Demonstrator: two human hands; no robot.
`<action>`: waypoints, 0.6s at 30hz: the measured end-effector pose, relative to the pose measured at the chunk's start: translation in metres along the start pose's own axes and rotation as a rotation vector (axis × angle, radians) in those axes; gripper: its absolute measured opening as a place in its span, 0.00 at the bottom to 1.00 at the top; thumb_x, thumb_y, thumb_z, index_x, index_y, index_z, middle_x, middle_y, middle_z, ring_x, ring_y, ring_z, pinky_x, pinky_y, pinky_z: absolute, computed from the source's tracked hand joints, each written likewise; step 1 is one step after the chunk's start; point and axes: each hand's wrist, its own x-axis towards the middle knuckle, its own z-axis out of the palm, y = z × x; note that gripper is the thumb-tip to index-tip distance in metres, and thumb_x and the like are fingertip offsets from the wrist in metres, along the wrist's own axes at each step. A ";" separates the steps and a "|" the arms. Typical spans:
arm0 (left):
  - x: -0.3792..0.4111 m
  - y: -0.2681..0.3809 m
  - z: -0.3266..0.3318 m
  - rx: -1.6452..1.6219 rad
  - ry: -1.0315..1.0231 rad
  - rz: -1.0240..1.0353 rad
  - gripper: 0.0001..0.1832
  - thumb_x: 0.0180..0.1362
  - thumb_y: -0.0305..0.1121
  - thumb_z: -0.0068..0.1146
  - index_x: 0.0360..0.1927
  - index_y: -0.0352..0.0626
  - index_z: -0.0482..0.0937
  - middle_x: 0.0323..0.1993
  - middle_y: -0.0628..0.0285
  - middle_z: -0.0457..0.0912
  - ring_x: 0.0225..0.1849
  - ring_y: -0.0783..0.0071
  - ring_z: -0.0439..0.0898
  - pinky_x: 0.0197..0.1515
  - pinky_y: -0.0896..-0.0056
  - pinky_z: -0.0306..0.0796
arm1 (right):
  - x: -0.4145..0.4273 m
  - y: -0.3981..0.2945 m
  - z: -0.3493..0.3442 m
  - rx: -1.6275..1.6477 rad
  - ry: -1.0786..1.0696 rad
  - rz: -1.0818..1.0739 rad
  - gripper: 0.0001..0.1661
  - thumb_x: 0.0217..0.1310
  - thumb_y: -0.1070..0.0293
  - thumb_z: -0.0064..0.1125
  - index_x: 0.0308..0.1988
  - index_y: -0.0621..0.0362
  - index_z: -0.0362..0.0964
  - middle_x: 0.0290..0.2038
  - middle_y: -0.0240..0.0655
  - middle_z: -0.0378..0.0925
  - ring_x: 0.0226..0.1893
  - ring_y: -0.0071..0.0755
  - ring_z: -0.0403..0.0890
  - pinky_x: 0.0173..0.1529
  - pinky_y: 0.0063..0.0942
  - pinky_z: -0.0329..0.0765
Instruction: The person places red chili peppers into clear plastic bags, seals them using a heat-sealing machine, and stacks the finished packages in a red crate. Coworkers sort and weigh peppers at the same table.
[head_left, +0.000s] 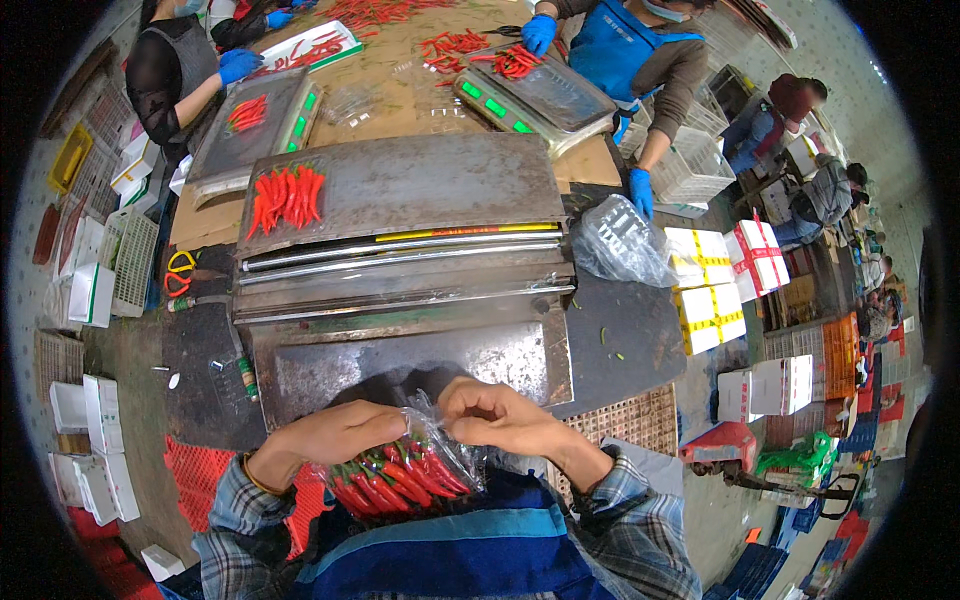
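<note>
Close to my body, a pack of red chilli peppers in clear plastic film (394, 480) is tilted up between my hands. My left hand (341, 433) grips its upper left edge. The fingers of my right hand (495, 417) pinch the gathered film at the upper right. Just beyond my hands lies the bare metal plate (420, 356) of a film wrapping machine. Metal rods (405, 259) cross the machine behind that plate. On its raised metal top (442, 176), another pack of red chillies (287, 196) sits at the left.
Scissors with yellow and orange handles (180, 271) and a tool with a wrapped handle (247, 379) lie left. A bag of clear trays (626, 240) stands right, near white boxes (705, 315). Gloved co-workers handle chillies across the table, beside two scales (536, 97), (255, 127).
</note>
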 end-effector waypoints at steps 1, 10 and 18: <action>-0.002 0.002 0.000 -0.008 0.007 -0.021 0.22 0.68 0.44 0.37 0.44 0.33 0.74 0.34 0.61 0.77 0.38 0.78 0.68 0.45 0.71 0.66 | -0.001 -0.005 0.000 0.116 0.019 -0.001 0.04 0.59 0.73 0.52 0.31 0.62 0.69 0.35 0.32 0.70 0.38 0.23 0.71 0.44 0.20 0.67; -0.005 -0.006 0.001 -0.155 0.058 -0.002 0.23 0.68 0.43 0.37 0.52 0.33 0.72 0.45 0.59 0.77 0.48 0.74 0.71 0.54 0.72 0.63 | -0.013 -0.010 0.030 0.233 0.416 0.035 0.06 0.66 0.70 0.48 0.34 0.61 0.65 0.24 0.24 0.68 0.21 0.14 0.67 0.23 0.14 0.64; -0.012 -0.001 0.002 -0.225 0.055 0.016 0.23 0.68 0.43 0.37 0.53 0.33 0.71 0.48 0.58 0.76 0.50 0.73 0.71 0.56 0.71 0.63 | 0.012 0.027 0.032 0.110 0.527 0.042 0.06 0.65 0.69 0.49 0.34 0.59 0.67 0.25 0.22 0.66 0.27 0.12 0.64 0.31 0.14 0.64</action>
